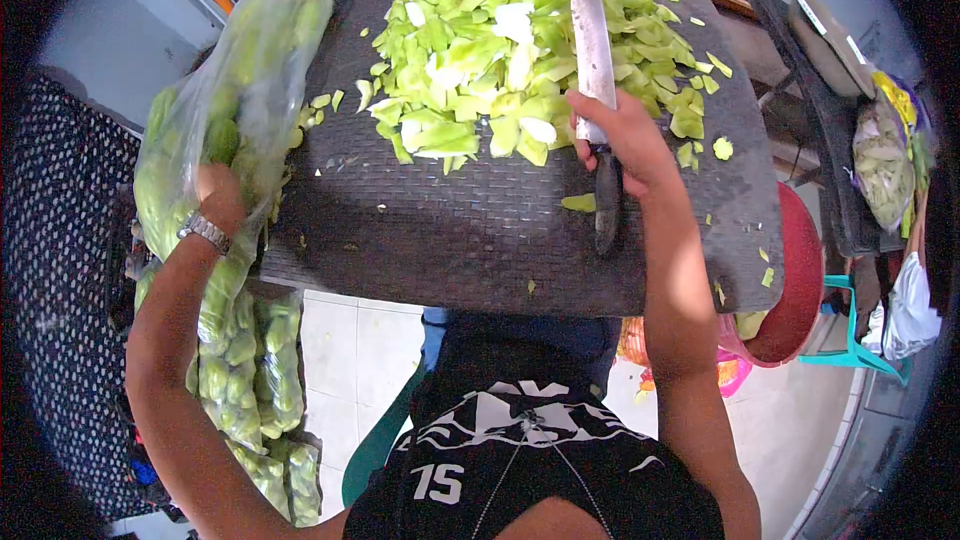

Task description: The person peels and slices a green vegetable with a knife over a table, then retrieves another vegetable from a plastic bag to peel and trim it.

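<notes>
The right hand [632,145] is gripping a knife [593,50] above the table [450,240]; its fingers are closing around the place where the blade is meeting the dark handle, with the thumb and a fingertip pressing on the lower part of the blade. The blade is pointing away from the person, toward the far edge of the table, and the handle is extending back toward the person. The left hand [222,198] is reaching into a clear plastic bag [262,70] at the table's left edge, and its fingers are disappearing among the whole green vegetables [222,140], so whether it is open or closed on one of them cannot be told. A metal-banded watch [205,231] is circling the left wrist. A broad heap of green slices [470,60] is covering the far middle of the table, lying behind and around the blade, and loose bits are scattering about its edges. One flat green piece [578,203] is lying just left of the knife's handle. Below the table's left side, more filled plastic bags [240,370] are resting on the tiled floor [335,350]. On the right, a red tub [795,280] is standing beside the table, and a teal stool [855,345] is standing past it. Farther right, a bag of pale green pieces [884,170] is sitting by a second dark surface [835,160].
</notes>
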The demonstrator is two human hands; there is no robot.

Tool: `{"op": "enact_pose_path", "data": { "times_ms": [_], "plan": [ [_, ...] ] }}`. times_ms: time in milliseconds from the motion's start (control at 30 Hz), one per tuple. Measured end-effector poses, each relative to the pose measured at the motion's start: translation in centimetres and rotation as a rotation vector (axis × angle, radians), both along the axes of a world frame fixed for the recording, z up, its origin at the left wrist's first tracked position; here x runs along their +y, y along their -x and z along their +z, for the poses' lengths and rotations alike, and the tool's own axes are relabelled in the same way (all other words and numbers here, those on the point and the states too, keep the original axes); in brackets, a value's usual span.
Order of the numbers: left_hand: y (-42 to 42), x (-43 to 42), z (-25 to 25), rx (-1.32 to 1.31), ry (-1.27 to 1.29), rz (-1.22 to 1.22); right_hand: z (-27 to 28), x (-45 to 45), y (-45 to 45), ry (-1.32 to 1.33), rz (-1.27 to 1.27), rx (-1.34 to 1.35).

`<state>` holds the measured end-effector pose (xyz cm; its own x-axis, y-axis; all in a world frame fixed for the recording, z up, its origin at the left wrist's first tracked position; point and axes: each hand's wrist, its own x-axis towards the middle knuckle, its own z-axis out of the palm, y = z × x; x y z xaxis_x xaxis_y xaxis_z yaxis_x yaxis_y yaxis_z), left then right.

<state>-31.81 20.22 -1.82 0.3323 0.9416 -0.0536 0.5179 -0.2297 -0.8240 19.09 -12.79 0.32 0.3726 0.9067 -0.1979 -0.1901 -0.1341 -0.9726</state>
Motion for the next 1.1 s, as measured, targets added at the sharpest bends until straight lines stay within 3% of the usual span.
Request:
{"op": "enact_pose_path", "data": {
  "times_ms": [267, 333, 433, 500, 533, 600, 667, 867, 967, 1100],
  "plan": [
    [2.7, 2.8, -5.0, -0.231, -0.078, 0.017, 0.5, -0.2, 0.4, -0.023, -0.008, -0.024],
    [4.9, 5.0, -7.1, -0.493, -0.097, -0.029, 0.5, -0.2, 0.4, -0.022, -0.003, -0.020],
    [12.2, 10.5, -11.3, -1.199, 0.186, -0.181, 0.4, -0.2, 0.3, -0.012, 0.014, -0.029],
    [17.3, 16.0, -12.6, -1.055, 0.407, -0.295, 0.4, 0.0, 0.4, -0.014, 0.014, -0.034],
    [9.2, 6.9, -7.8, -0.404, 0.111, -0.118, 0.4, 0.0, 0.4, -0.018, 0.010, -0.041],
    [-0.4, -3.6, -0.6, -0.040, 0.085, -0.085, 0.4, 0.0, 0.4, -0.023, 0.001, -0.052],
    [-4.0, -7.2, 3.1, 0.043, 0.104, -0.095, 0.3, 0.0, 0.4, -0.012, -0.002, -0.062],
    [-2.7, -5.4, 2.0, 0.209, 0.117, -0.134, 0.0, 0.0, 0.5, 0.029, 0.008, -0.075],
    [-5.1, -4.8, 5.1, 0.279, 0.226, 0.056, 0.4, -0.1, 0.9, 0.034, 0.019, -0.086],
    [-4.8, -3.3, 3.8, 0.301, 0.174, 0.098, 0.1, 0.1, 0.7, -0.017, 0.036, -0.071]
  ]
}}
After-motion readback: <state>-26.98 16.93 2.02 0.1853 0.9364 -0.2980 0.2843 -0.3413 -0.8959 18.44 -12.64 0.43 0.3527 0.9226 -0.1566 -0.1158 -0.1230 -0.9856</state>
